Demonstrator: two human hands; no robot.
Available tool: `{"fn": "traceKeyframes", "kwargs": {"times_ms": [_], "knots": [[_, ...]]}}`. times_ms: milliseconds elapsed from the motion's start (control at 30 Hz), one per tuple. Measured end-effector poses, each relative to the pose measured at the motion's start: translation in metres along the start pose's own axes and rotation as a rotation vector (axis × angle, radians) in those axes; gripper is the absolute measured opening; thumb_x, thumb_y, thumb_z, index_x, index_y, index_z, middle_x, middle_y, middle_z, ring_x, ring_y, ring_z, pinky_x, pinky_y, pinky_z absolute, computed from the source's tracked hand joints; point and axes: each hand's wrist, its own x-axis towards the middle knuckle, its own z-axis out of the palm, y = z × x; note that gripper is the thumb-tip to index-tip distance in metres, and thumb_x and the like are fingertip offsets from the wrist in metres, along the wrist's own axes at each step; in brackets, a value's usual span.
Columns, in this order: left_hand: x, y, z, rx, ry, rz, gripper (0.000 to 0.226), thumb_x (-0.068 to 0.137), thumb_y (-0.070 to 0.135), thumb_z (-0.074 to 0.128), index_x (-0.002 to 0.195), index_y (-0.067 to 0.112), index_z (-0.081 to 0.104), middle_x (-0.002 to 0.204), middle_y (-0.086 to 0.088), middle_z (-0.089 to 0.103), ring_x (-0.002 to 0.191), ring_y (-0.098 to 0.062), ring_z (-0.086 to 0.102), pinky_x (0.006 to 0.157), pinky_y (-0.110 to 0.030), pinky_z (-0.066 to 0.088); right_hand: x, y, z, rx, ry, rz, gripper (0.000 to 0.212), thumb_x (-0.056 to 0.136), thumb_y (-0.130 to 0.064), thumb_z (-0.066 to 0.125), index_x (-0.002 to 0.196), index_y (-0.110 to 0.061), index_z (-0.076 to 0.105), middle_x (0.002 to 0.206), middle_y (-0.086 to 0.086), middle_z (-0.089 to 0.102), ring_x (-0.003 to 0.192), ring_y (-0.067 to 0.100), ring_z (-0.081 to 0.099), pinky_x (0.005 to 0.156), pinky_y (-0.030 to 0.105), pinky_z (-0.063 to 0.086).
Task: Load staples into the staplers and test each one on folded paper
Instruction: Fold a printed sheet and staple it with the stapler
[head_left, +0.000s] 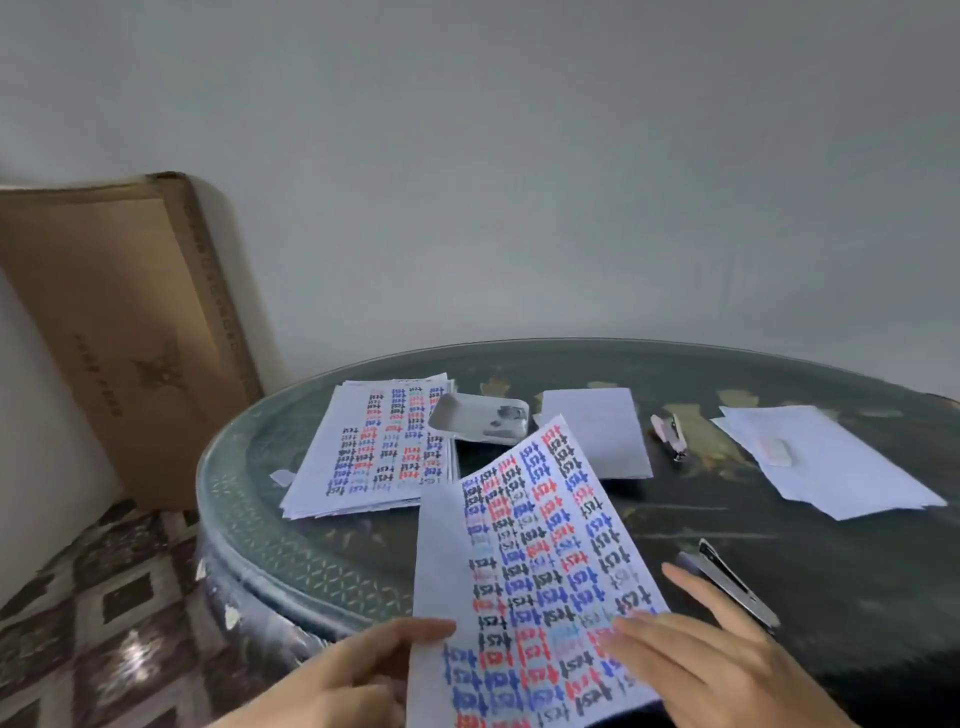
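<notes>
A sheet of paper (540, 561) covered with "test" written in red, blue and black lies at the table's near edge. My left hand (353, 675) pinches its lower left edge. My right hand (701, 660) rests flat on its lower right corner, fingers spread. A silver stapler (737, 582) lies just right of my right hand. A small pink stapler (670, 436) lies further back. A white tray (478, 418) with small grey items sits on a stack of written sheets (374, 447).
A folded blank sheet (597, 431) lies behind the held paper. More blank sheets (831, 467) with a small white box (776, 451) lie at the right. The round dark glass-topped table (249, 499) ends at left; a cardboard box (130, 332) leans on the wall.
</notes>
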Motion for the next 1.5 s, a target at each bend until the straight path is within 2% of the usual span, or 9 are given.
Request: {"fn": "traceKeyframes", "kwargs": {"times_ms": [100,200,233,300,367,467,567,1000,1500], "knots": [[0.023,-0.026,0.022,0.192,0.002,0.125,0.043,0.083,0.053,0.062,0.122,0.050,0.047,0.123,0.021,0.046,0.109,0.010,0.049,0.096,-0.009,0.035,-0.021,0.001,-0.015,0.100,-0.146,0.155,0.034,0.102,-0.046,0.022,0.109,-0.039,0.055,0.092,-0.031,0.068,0.090,-0.011,0.061,0.107,0.022,0.031],[0.043,-0.028,0.039,0.490,0.272,0.296,0.031,0.080,0.068,0.054,0.082,0.037,0.053,0.086,0.018,0.037,0.073,0.001,0.038,0.066,-0.013,0.038,-0.023,0.005,-0.027,0.222,-0.223,0.417,0.048,0.091,-0.071,0.016,0.110,-0.049,0.055,0.091,-0.042,0.062,0.092,-0.016,0.055,0.085,0.007,0.044],[0.047,-0.026,0.039,0.555,0.294,0.364,0.036,0.082,0.072,0.046,0.078,0.037,0.052,0.084,0.021,0.034,0.070,0.005,0.034,0.062,-0.011,0.037,-0.021,0.007,-0.030,0.316,-0.233,0.526,0.047,0.082,-0.080,0.023,0.104,-0.056,0.057,0.089,-0.042,0.062,0.089,-0.016,0.056,0.079,0.005,0.044],[0.056,-0.021,0.042,0.624,0.316,0.474,0.033,0.077,0.078,0.043,0.081,0.048,0.054,0.089,0.028,0.047,0.074,0.010,0.047,0.066,-0.005,0.039,-0.022,0.016,-0.030,0.598,-0.222,0.716,0.021,0.080,-0.063,0.056,0.075,-0.046,0.068,0.072,-0.031,0.065,0.070,-0.004,0.060,0.062,0.010,0.044],[0.062,-0.014,0.044,0.521,0.337,0.442,0.027,0.077,0.071,0.053,0.079,0.046,0.064,0.093,0.030,0.061,0.079,0.010,0.059,0.067,-0.005,0.041,-0.016,0.029,-0.027,0.745,-0.147,0.880,0.011,0.080,-0.038,0.072,0.071,-0.035,0.069,0.055,-0.025,0.059,0.052,-0.005,0.054,0.053,0.009,0.039],[0.079,-0.007,0.049,0.402,0.380,0.237,0.033,0.088,0.042,0.059,0.065,0.019,0.057,0.054,0.013,0.061,0.049,0.004,0.051,0.049,-0.013,0.034,-0.005,0.043,-0.013,0.939,-0.065,1.072,0.011,0.084,-0.029,0.071,0.091,-0.021,0.070,0.078,-0.015,0.074,0.072,0.000,0.069,0.062,0.019,0.054],[0.093,-0.012,0.052,0.356,0.477,0.123,0.025,0.092,0.032,0.059,0.070,0.020,0.059,0.057,0.008,0.064,0.047,0.004,0.054,0.044,-0.012,0.036,0.012,0.051,0.014,0.897,0.029,1.202,0.011,0.086,-0.027,0.069,0.093,-0.019,0.066,0.085,-0.006,0.075,0.077,0.006,0.071,0.058,0.024,0.055],[0.180,-0.020,0.031,0.726,0.641,0.072,0.039,0.087,0.051,0.055,0.112,0.023,0.044,0.109,0.003,0.059,0.099,-0.019,0.055,0.085,-0.035,0.048,0.053,0.080,0.096,-0.031,-0.211,1.032,0.023,0.097,-0.017,0.048,0.119,-0.015,0.042,0.094,0.003,0.068,0.084,0.024,0.068,0.056,0.030,0.045],[0.182,-0.043,0.038,0.948,0.738,0.194,0.036,0.088,0.045,0.058,0.113,0.021,0.067,0.115,0.001,0.057,0.108,-0.025,0.053,0.087,-0.040,0.042,0.041,0.068,0.098,-0.283,-0.430,0.856,0.024,0.085,-0.003,0.062,0.108,-0.009,0.060,0.103,0.011,0.055,0.091,0.025,0.054,0.054,0.027,0.037]]}}
